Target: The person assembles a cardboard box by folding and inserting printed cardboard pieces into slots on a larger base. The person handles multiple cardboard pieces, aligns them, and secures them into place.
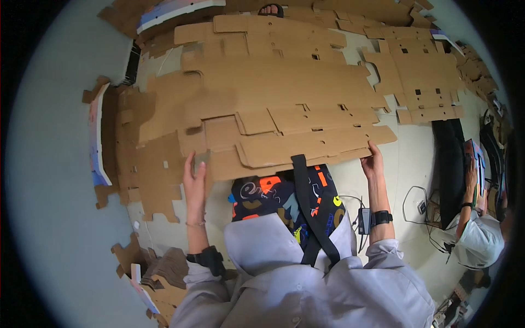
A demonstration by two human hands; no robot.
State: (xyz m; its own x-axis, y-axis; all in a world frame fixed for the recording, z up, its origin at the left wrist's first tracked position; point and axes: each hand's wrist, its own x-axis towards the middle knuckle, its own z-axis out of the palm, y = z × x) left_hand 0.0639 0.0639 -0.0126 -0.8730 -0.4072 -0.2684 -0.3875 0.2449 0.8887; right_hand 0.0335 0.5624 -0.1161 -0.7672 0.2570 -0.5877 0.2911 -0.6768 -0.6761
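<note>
A large brown cardboard sheet [273, 87], die-cut with slots, holes and raised folded flaps, lies flat before me. At its near edge on the right, my right hand [373, 163] pinches the cardboard, with a finger on the top face and the rest partly hidden. My left hand [195, 177] is beside the sheet's near left corner, fingers and thumb apart, with nothing visible between them. A long folded flap [322, 145] runs along the near edge. A black strap [302, 186] hangs down in front of me and overlaps that edge.
More flat cardboard [421, 76] lies at the right. White-edged printed boxes [99, 136] stand along the left wall. A foot in a black sandal [270, 10] shows at the far edge. Another person [478, 235] sits at the right, holding a flat printed panel. Black cables [415, 188] cross the floor.
</note>
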